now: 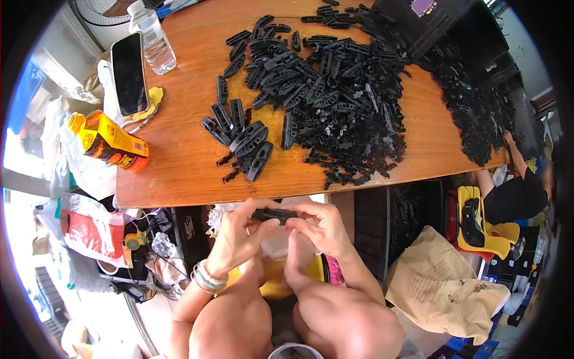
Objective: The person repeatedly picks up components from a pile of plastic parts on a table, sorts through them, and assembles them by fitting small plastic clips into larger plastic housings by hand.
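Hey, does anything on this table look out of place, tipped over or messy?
The yellow bottle lies on its side at the table's left edge, partly overhanging it. The phone rests tilted on a yellow cloth. The black plastic parts sit in a loose heap. Both hands hold one black part below the table edge.

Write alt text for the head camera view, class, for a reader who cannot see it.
Both hands, left hand and right hand, grip one black plastic part below a wooden table piled with black plastic parts. A phone, water bottle and orange bottle lie left.

arms: bare, sleeveless | left wrist (209,279): pale beaded bracelets | knees: bare
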